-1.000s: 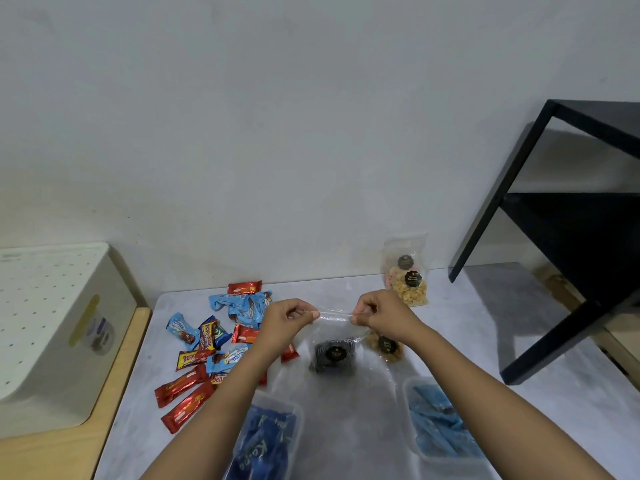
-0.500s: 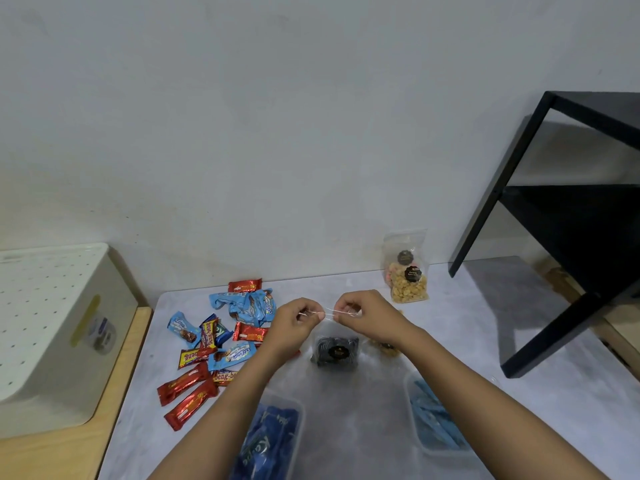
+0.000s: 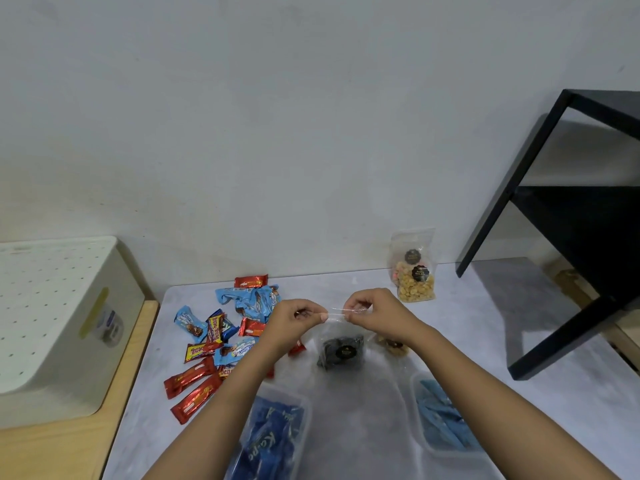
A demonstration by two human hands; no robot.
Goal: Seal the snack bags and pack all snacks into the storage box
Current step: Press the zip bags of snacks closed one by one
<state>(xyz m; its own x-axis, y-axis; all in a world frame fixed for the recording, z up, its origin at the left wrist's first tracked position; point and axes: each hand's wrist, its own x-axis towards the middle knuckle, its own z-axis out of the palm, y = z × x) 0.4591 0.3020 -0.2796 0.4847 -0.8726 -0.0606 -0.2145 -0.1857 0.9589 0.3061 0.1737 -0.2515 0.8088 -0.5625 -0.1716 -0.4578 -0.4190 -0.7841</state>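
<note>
Bare desk (image 3: pixel 485 327) lies open at right centre, between the upright snack bag (image 3: pixel 414 271) by the wall and the black shelf frame (image 3: pixel 561 244) barring the right edge. Another bare strip runs down the bottom middle between the left container (image 3: pixel 277 434) and the right container (image 3: pixel 440 420). Wrapped snacks (image 3: pixel 221 337) crowd the left centre, and a white perforated box (image 3: pixel 52 323) blocks the far left. In the middle, the left hand (image 3: pixel 296 318) and right hand (image 3: pixel 375 313) pinch a clear bag (image 3: pixel 341 349) stretched between them.
</note>
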